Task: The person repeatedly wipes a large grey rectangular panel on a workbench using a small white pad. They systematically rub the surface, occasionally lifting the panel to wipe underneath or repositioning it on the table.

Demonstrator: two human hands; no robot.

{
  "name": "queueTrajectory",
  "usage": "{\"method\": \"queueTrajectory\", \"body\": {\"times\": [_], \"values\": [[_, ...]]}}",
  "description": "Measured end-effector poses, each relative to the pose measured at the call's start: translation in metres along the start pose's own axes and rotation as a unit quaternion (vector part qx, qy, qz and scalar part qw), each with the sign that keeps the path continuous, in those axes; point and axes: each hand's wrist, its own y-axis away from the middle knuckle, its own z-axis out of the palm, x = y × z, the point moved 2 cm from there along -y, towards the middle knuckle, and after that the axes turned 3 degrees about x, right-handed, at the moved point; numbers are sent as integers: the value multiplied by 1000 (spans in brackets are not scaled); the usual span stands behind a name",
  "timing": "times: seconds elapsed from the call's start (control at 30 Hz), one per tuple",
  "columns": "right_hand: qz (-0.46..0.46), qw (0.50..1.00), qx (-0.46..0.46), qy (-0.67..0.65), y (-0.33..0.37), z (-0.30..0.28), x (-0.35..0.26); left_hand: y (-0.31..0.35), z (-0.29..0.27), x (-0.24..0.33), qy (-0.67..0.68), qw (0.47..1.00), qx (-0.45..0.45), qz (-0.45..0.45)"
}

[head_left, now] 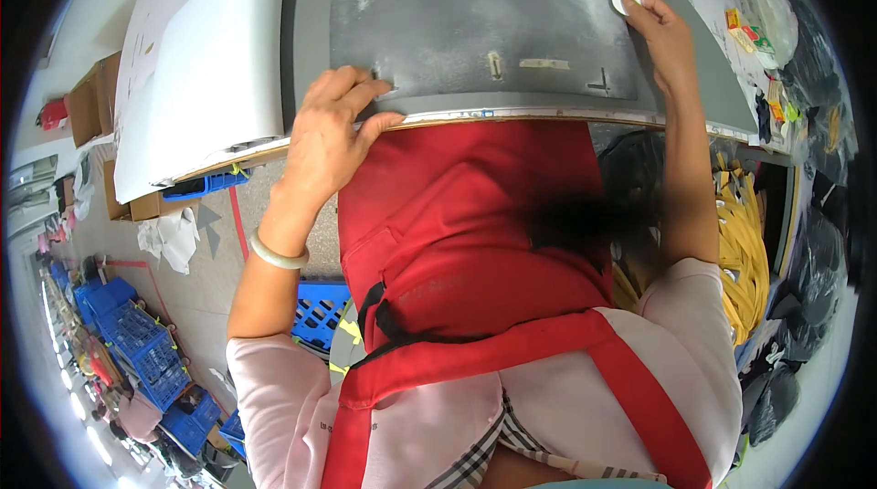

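Note:
A dark grey rectangular sheet (457, 23) with whitish smears lies on a grey table mat (681, 32). Small cut-outs or marks show near its corners, and a pale strip (544, 63) and a short upright slot (496, 66) lie toward its near side. My right hand (665, 37) pinches a small white round disc (625, 2) at the sheet's right edge. At the near left corner my left hand (338, 128) rests with bent fingertips on the sheet, thumb apart along the table's front edge. It appears to hold nothing.
A large white sheet (210, 60) curls over the table's left end. Plastic bags and small packets (744, 37) lie at the right. Below stand a blue crate (322, 306) and a bundle of yellow straps or cloth (738, 252). Cardboard boxes (99, 101) stand left.

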Motion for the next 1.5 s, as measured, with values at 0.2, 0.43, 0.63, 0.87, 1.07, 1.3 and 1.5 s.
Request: {"method": "queueTrajectory", "body": {"times": [0.2, 0.43, 0.63, 0.87, 1.07, 1.3, 1.5], "values": [[-30, 999, 3, -12, 8, 6, 1, 2, 1, -2, -19, 1000, -2, 9], [-45, 999, 0, 15, 8, 5, 2, 0, 3, 2, -10, 1000, 13, -12], [-61, 998, -11, 9, 11, 7, 1, 2, 2, 5, -23, 999, 19, -25], [-36, 998, -34, 42, 9, 6, 3, 6, 5, 3, -24, 999, 36, -24], [-40, 998, -29, 47, 9, 6, 6, 9, 6, 4, -35, 998, 40, -26], [-23, 1000, -14, 4, 6, 5, 16, 9, 8, 1, -17, 998, 65, 3], [-54, 998, -21, -16, 9, 10, 15, 10, 10, -1, -2, 999, 50, -17]]}}
